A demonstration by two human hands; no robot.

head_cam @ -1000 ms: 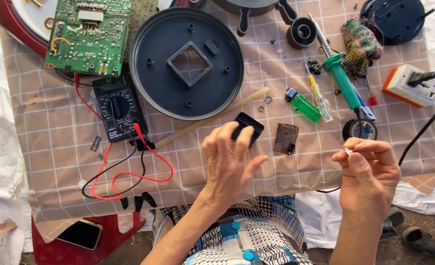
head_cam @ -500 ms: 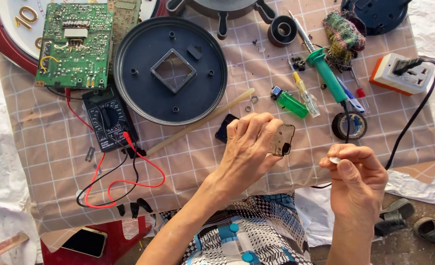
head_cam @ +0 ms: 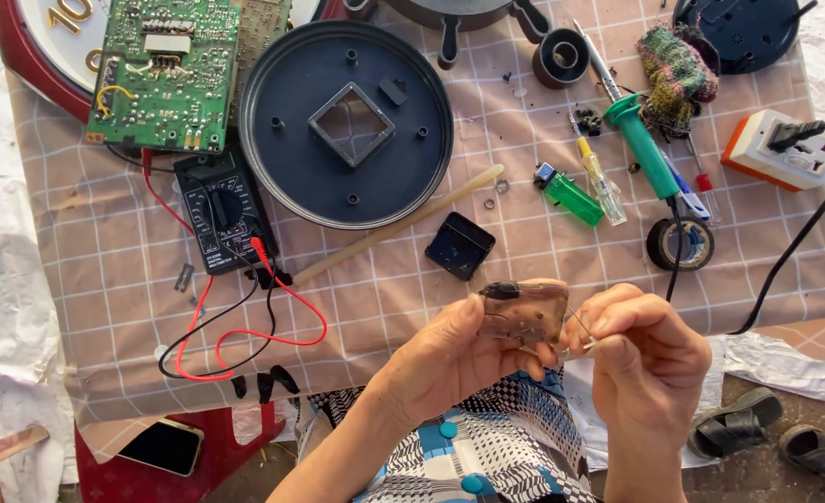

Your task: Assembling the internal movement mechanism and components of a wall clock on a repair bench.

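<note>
- At the near edge of the surface (head_cam: 617, 279), just above the lap: left hand (head_cam: 450, 359) now lifted clear, fingers closed around a small translucent brown clock movement (head_cam: 522, 312), held up between both hands.
- A second ago lying flat beside the small black square cover (head_cam: 460, 245); half a second ago just picked up; now tilted toward the right hand (head_cam: 650, 359).
- Right-hand fingers pinched shut on a tiny pale part (head_cam: 575, 349) with a thin wire, now brought in from well apart to touching the movement's right edge.
- Judging by that closing gap: past picking up, into fitting or probing at the movement's edge.
- Far left: green circuit board (head_cam: 165, 74), rectangular, overlapping a red-rimmed white clock face (head_cam: 49, 56) with gold numerals.
- Below the board: black multimeter (head_cam: 221, 210) with a round dial, red and black leads looping near.
- Far centre: round dark clock back (head_cam: 347, 121) with a square opening.
- Right: green lighter (head_cam: 571, 194), green-handled soldering iron (head_cam: 643, 147), black tape roll (head_cam: 680, 244), white and orange socket block (head_cam: 780, 154) with a black plug.
</note>
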